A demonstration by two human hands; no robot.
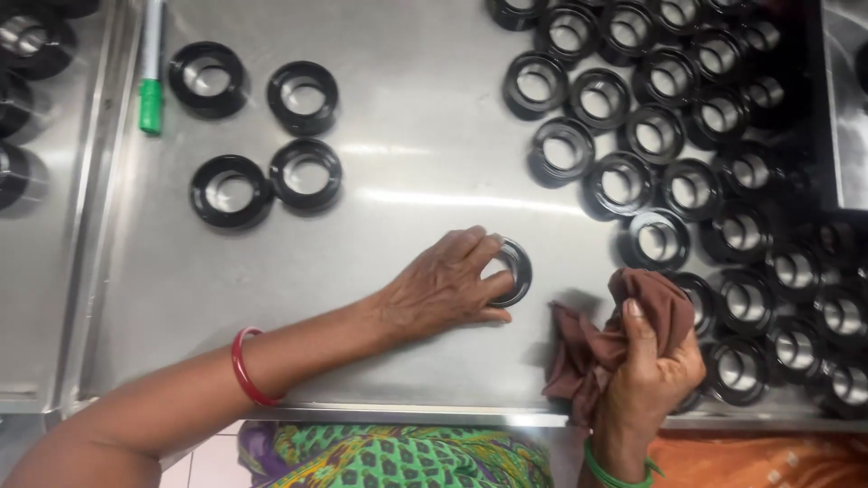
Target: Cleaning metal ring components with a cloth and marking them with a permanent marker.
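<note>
My left grip (449,285) closes fingers around one black ring (512,271) lying flat on the steel bench (407,181) at centre. My right grip (653,366) clenches a brown cloth (592,348), at four o'clock from the ring.

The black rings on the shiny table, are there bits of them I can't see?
- Ring under the left hand, head view: its left part is covered by the fingers.
- Rings by the brown cloth: partly hidden behind the cloth and the right hand.
- Rings at the top edge and left edge: cut off by the frame.
- Green-capped marker: its top is cut off.
</note>
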